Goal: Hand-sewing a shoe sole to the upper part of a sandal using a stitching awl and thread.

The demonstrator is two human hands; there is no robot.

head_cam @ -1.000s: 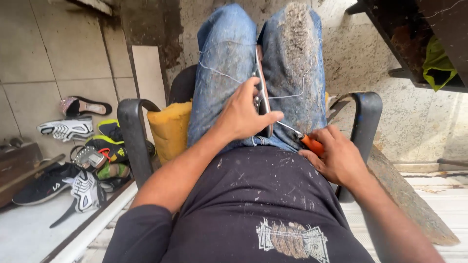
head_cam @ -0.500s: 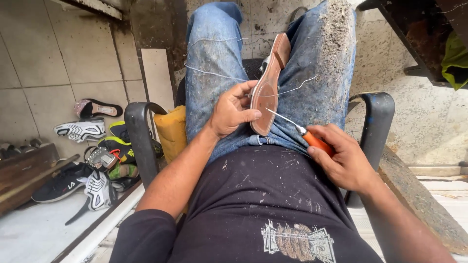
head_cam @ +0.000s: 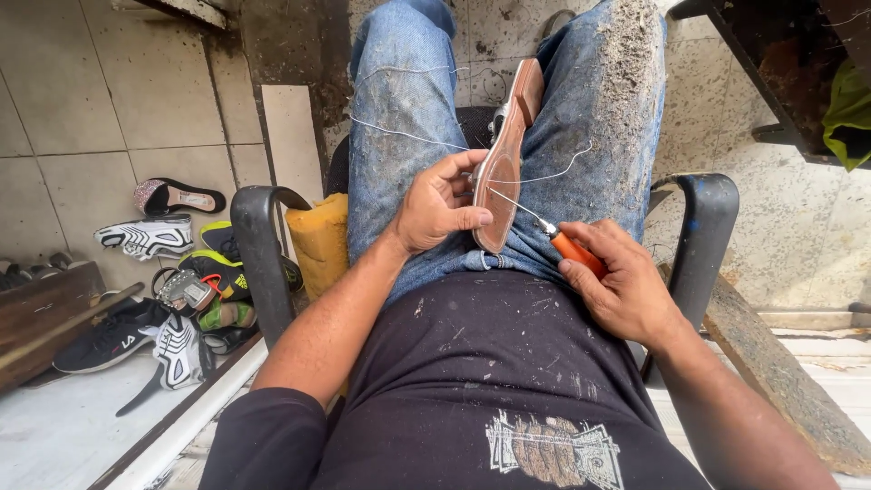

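I sit in a chair with a brown sandal sole (head_cam: 504, 154) standing on edge between my thighs in dusty blue jeans. My left hand (head_cam: 439, 201) grips the near end of the sole, thumb across its lower edge. My right hand (head_cam: 621, 289) holds an orange-handled awl (head_cam: 572, 251) whose thin metal needle points up-left into the sole's edge. White thread (head_cam: 399, 134) trails from the sole over both legs.
The chair's dark metal armrests (head_cam: 259, 247) flank my legs. A yellow bag (head_cam: 319, 240) sits by the left armrest. Several shoes and sneakers (head_cam: 145, 238) lie on the tiled floor at the left. A wooden plank (head_cam: 780, 372) leans at the right.
The sole has turned from edge-on to show its brown face. My left hand has shifted down to its near end, and the awl needle now reaches its edge.
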